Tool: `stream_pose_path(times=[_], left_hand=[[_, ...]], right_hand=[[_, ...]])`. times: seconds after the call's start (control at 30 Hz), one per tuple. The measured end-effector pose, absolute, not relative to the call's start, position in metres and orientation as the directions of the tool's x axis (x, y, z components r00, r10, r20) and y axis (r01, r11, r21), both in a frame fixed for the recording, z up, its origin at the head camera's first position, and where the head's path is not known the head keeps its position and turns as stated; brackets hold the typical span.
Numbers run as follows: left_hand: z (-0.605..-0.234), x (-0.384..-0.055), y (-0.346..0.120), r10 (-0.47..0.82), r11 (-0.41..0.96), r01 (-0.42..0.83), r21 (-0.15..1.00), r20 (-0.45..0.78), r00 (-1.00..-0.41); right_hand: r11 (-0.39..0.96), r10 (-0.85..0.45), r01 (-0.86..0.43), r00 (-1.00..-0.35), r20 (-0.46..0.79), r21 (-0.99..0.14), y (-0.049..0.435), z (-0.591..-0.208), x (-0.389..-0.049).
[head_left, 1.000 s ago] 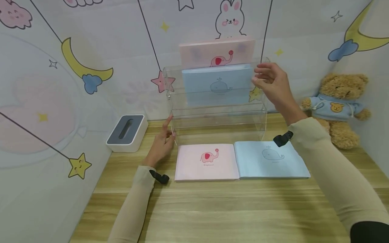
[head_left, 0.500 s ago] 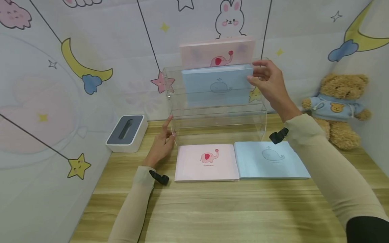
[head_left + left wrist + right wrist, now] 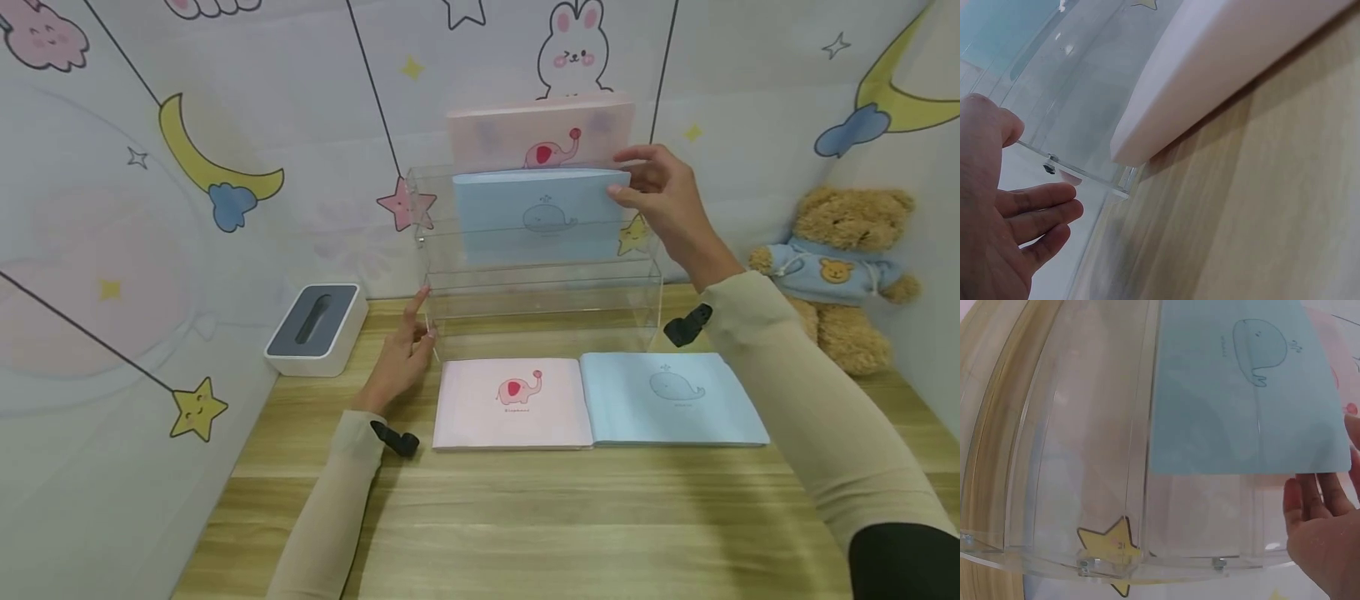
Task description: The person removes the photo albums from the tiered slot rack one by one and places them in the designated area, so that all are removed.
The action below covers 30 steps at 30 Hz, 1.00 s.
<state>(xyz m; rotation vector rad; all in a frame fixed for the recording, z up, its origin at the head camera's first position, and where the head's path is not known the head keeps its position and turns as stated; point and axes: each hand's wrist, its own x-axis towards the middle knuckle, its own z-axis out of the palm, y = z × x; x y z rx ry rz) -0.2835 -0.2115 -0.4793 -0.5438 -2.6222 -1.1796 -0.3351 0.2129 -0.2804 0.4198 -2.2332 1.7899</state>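
Note:
A clear acrylic tiered rack (image 3: 543,302) stands on the wooden table. On its upper tiers a blue booklet (image 3: 498,217) with a whale drawing sits in front of a pink booklet (image 3: 483,137) with a red elephant. My right hand (image 3: 671,204) pinches the blue booklet's upper right corner; the right wrist view has several fingers (image 3: 1313,497) behind its edge. At the rack's lower left side, my left hand (image 3: 397,362) touches the clear panel with its fingers. Those fingers (image 3: 1041,215) are loosely extended and hold nothing in the left wrist view.
Before the rack, a pink elephant booklet (image 3: 468,417) and a blue whale booklet (image 3: 622,417) lie side by side. A white box with a grey top (image 3: 318,321) stands left. A teddy bear (image 3: 847,242) sits right, against the patterned backdrop (image 3: 315,50).
My right hand has moved slightly left onto the blue booklet's corner and taken hold of it. The booklet's top edge now bows a little. My left hand stays at the rack's side.

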Motion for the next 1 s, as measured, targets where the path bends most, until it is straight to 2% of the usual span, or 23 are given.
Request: stream_pose_path(times=[0.17, 0.37, 0.63, 0.83, 1.0], left_hand=[[-0.480, -0.284, -0.211, 0.240, 0.608, 0.412, 0.679, 0.337, -0.910], [-0.480, -0.283, -0.210, 0.239, 0.606, 0.410, 0.681, 0.336, -0.911], [-0.480, -0.284, -0.211, 0.235, 0.611, 0.415, 0.675, 0.345, -0.908], [-0.480, -0.283, -0.213, 0.234, 0.612, 0.413, 0.674, 0.344, -0.909], [-0.478, -0.283, -0.212, 0.244, 0.610, 0.417, 0.674, 0.341, -0.908]], right_hand=[[0.117, -0.142, -0.447, -0.891, 0.430, -0.887, 0.212, -0.280, -0.340], [0.150, -0.212, -0.465, -0.877, 0.431, -0.872, 0.203, -0.284, -0.347], [0.194, -0.040, -0.489, -0.870, 0.491, -0.851, 0.185, -0.294, -0.354], [0.264, 0.040, -0.490, -0.855, 0.517, -0.831, 0.176, -0.296, -0.357], [0.252, 0.089, -0.465, -0.862, 0.499, -0.849, 0.174, -0.296, -0.356]])
